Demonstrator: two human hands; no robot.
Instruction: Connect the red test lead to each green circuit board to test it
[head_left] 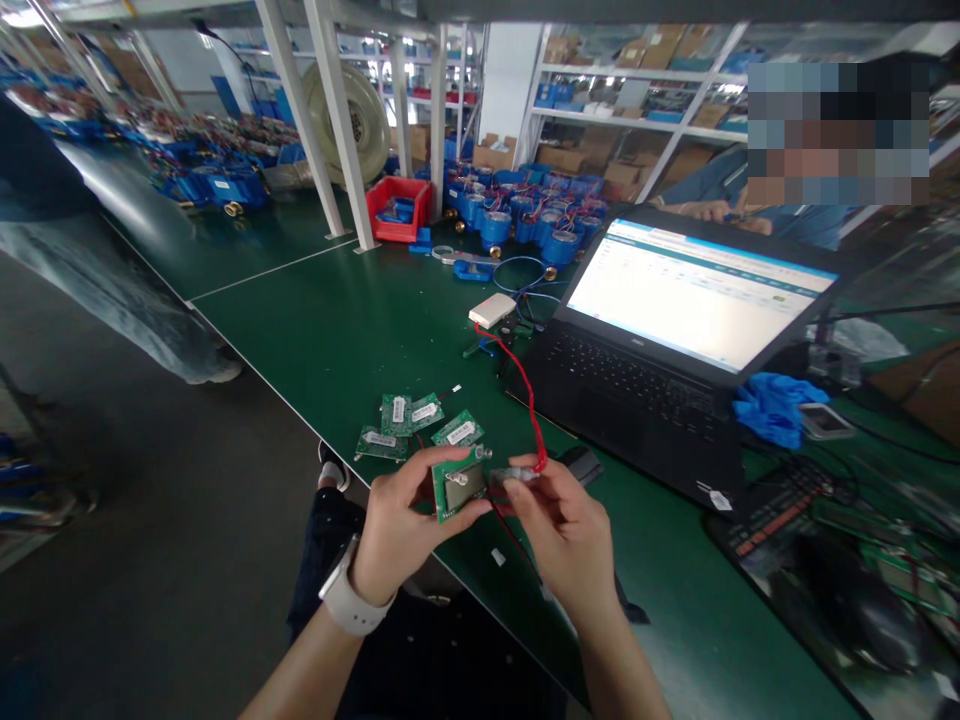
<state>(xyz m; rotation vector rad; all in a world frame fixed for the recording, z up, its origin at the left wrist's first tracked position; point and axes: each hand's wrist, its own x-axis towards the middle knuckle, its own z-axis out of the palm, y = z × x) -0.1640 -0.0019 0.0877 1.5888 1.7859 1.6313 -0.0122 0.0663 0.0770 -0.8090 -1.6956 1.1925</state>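
My left hand [409,520] grips a green circuit board [442,488] by its edges, thumb below and fingers above. A small grey display [465,488] faces up on that board. Between the fingers and thumb of my right hand [566,525] is a grey connector [514,476], held close against the board's right edge; whether it is plugged in I cannot tell. From the connector a red cable [529,385] runs up to a white box [492,310]. Just beyond my left hand lie several labelled circuit boards [397,412] on the green table [322,330].
An open laptop [637,370] stands at the right, with a blue cloth [780,408], a keyboard [765,535] and a mouse [859,600] beside it. Behind are a red bin [397,212] and several blue meter bodies [525,210]. A co-worker [810,225] sits across; another person stands left.
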